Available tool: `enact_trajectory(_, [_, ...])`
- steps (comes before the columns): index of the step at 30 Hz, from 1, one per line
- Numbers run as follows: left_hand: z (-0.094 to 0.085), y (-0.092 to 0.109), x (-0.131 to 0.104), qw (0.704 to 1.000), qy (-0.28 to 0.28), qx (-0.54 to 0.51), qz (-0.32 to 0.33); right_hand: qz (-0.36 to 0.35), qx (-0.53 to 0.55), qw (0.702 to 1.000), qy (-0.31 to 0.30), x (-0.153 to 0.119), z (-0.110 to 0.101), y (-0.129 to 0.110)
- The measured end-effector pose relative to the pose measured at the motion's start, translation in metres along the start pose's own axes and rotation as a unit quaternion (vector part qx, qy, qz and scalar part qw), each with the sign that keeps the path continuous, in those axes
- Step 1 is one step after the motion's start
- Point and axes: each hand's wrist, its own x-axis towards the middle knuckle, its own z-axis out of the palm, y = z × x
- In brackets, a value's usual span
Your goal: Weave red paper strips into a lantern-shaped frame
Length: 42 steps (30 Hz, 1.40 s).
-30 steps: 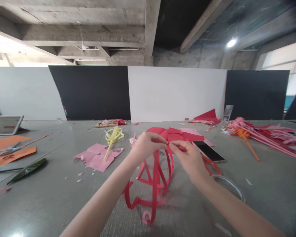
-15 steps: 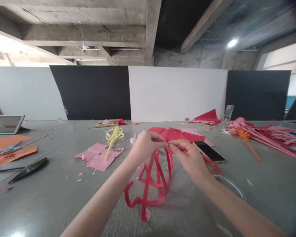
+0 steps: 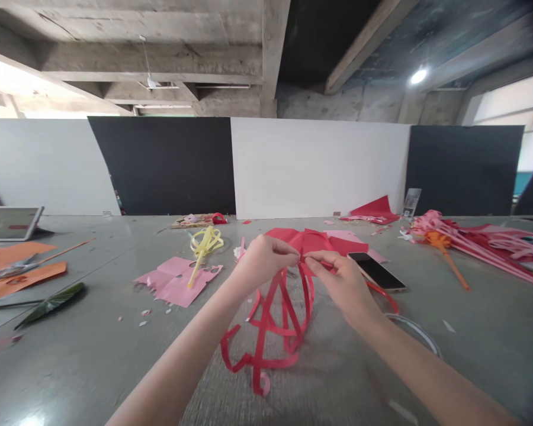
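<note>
Several red paper strips (image 3: 259, 346) — flat, curling — below left hand (image 3: 265, 260).

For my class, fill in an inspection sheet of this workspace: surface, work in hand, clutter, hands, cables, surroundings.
Surface: grey table, scattered with small paper scraps.
Work in hand: red paper strips in loose loops; red sheets behind.
Clutter: phone at right; yellow bundle partly over a pink sheet; scissors by orange paper, far left.
Hands: left hand appears to pinch the strips' top; right hand close beside it, hold unclear.
Cables: nothing seen.
Surroundings: black panels and white panels behind; concrete ceiling, lit lamp.
</note>
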Motion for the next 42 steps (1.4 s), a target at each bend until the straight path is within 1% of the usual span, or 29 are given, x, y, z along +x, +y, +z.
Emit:
enact_trajectory(8, [0.0,0.0,-0.001,1.0,0.003,0.007,-0.016,0.012,0.01,1.0,-0.006,0.001,0.0,0.0])
enact_trajectory(16, [0.001,-0.006,0.002,1.0,0.0,-0.003,-0.004,0.012,0.009,1.0,-0.008,0.0,-0.001,-0.001])
enact_trajectory(21, [0.001,-0.009,0.002,1.0,-0.015,-0.006,0.002,0.008,-0.002,0.999,-0.044,0.002,-0.002,-0.002])
enact_trajectory(24, [0.001,-0.01,0.003,1.0,0.0,0.024,-0.007,0.003,-0.038,0.998,-0.053,0.002,-0.003,-0.003])
enact_trajectory(27, [0.002,-0.01,0.004,0.999,0.002,0.039,0.003,-0.013,-0.082,0.996,-0.043,0.002,-0.003,-0.005])
enact_trajectory(31, [0.001,-0.012,0.004,0.999,-0.024,0.021,0.023,-0.039,-0.109,0.993,-0.031,0.003,-0.004,-0.005])
enact_trajectory(34, [0.0,-0.012,0.004,0.999,-0.049,0.001,0.024,-0.05,-0.11,0.992,-0.032,0.003,-0.006,-0.004])
enact_trajectory(38, [0.0,-0.01,0.004,0.998,-0.061,0.0,0.029,-0.063,-0.155,0.986,-0.018,0.004,-0.007,-0.006])
enact_trajectory(42, [0.002,-0.008,0.004,0.998,-0.048,0.012,0.045,-0.14,-0.225,0.964,0.007,0.002,-0.007,-0.009])
